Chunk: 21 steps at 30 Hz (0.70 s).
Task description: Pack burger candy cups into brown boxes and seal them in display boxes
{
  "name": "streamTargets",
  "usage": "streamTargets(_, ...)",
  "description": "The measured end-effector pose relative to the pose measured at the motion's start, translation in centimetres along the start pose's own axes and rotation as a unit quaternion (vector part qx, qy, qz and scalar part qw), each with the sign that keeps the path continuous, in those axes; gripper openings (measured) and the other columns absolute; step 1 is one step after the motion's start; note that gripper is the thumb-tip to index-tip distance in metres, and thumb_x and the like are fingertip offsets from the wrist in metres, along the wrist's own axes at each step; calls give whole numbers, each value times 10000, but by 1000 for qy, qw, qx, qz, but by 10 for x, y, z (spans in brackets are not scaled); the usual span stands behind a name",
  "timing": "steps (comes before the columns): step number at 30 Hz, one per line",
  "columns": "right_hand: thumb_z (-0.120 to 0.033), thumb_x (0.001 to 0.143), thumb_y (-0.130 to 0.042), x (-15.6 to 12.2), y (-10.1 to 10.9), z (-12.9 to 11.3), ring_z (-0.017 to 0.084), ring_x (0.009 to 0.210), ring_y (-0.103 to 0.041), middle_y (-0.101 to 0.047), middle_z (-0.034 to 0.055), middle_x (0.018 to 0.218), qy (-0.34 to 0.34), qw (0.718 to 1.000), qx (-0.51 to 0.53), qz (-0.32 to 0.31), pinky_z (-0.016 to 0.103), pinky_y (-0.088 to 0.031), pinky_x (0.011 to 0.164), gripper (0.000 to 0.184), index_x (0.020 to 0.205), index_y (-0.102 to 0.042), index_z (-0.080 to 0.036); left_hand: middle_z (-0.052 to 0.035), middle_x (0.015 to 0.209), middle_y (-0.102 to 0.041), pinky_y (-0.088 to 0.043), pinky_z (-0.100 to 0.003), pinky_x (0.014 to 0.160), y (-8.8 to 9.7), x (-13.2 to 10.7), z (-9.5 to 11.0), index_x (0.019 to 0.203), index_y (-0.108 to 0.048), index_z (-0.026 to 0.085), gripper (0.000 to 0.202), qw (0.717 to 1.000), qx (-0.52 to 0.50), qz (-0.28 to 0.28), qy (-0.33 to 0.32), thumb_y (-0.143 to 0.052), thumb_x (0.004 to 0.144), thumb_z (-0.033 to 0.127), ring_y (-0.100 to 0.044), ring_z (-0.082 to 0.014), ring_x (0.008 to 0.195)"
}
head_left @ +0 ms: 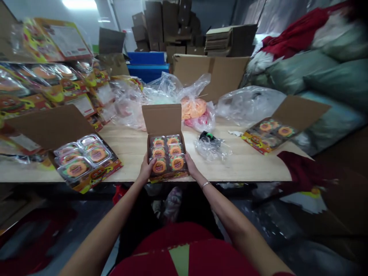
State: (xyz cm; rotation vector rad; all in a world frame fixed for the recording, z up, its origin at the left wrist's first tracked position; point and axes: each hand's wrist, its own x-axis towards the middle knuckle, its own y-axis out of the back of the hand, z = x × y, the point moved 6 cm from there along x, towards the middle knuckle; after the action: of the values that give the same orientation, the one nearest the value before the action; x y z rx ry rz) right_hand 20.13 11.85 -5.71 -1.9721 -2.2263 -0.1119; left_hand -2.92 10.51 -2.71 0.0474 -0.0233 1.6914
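Item one: I am seeing a small cardboard box (166,153), its raised flap showing as matt brown board, its outer print looking glossy. Inside it, clear plastic tubs (167,152) are catching the light over orange contents. My left hand (146,168) and right hand (191,165), both bare, are pressing against its sides. Item two: the table (235,161) is reading as pale wood, smooth and matt. Item three: thin transparent plastic bags (250,103) are lying crinkled and shiny. Item four: a larger open box (83,161) is showing the same brown board and glossy clear lids. Item five: a thin bracelet (205,184) is glinting like metal.
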Motion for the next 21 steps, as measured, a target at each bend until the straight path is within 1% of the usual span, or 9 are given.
streamTargets(3,-798,797,-505,13,17,-7,288,1313,-499,-551,139,1411,-27,999,13,42,472,-376,1130,785,1293,-540,-190,-198,1494,-449,-302,-534,1165,16,15,20,1402,-452,173,931,999,25,23,-11,-765,644,613,-376,-400,1411)
streamTargets(5,-773,765,-571,36,29,-23,292,1374,-429,-476,144,1487,-37,996,1,75,483,-305,1171,806,1324,-521,-193,-198,1588,-307,-172,-507,1218,28,41,51,1437,-412,180,988,998,35,46,-31,-782,628,612,-230,-372,1490)
streamTargets(7,-746,767,-590,70,35,-47,277,1425,-357,-389,122,1557,-22,995,0,98,483,-255,1193,829,1387,-473,-208,-175,1630,-217,-148,-493,1220,33,76,92,1470,-362,202,984,996,33,56,-58,-732,673,643,-176,-326,1514)
streamTargets(10,-746,813,-526,127,29,-89,246,1455,-305,-367,74,1575,23,995,15,92,488,-237,1198,811,1432,-443,-228,-131,1620,-268,-198,-552,1186,27,123,146,1487,-329,254,833,996,18,48,-79,-484,814,721,-210,-285,1508)
streamTargets(12,-772,847,-440,151,22,-111,243,1446,-318,-454,63,1516,48,996,26,69,520,-240,1188,775,1403,-489,-234,-135,1544,-410,-213,-588,1166,21,136,164,1452,-391,242,760,997,11,33,-76,-318,868,723,-305,-289,1468)
streamTargets(15,-805,880,-311,147,19,-122,261,1315,-482,-635,70,1307,68,997,22,31,544,-311,1140,762,1254,-625,-220,-140,1285,-632,-279,-597,1129,22,117,161,1278,-577,202,749,993,58,-3,-106,-201,886,718,-499,-324,1308)
streamTargets(17,-799,896,-299,121,22,-115,267,1179,-584,-702,79,1162,86,996,-23,-7,526,-354,1112,752,1082,-713,-199,-118,1115,-688,-344,-565,1094,26,84,147,1108,-672,207,696,971,157,-47,-173,-263,881,723,-567,-328,1187)
streamTargets(18,-790,904,-308,104,22,-109,268,1135,-609,-717,83,1114,98,993,-55,-30,512,-364,1106,739,993,-737,-195,-107,1044,-700,-357,-541,1090,27,67,135,981,-711,214,604,961,190,-73,-186,-410,844,719,-584,-326,1134)
streamTargets(21,-746,926,-364,58,19,-90,273,1186,-593,-711,85,1151,143,976,-150,-71,474,-369,1119,660,896,-751,-212,-96,1096,-671,-417,-497,1045,25,23,100,949,-723,234,417,918,287,-140,-233,-532,860,594,-587,-301,1113)
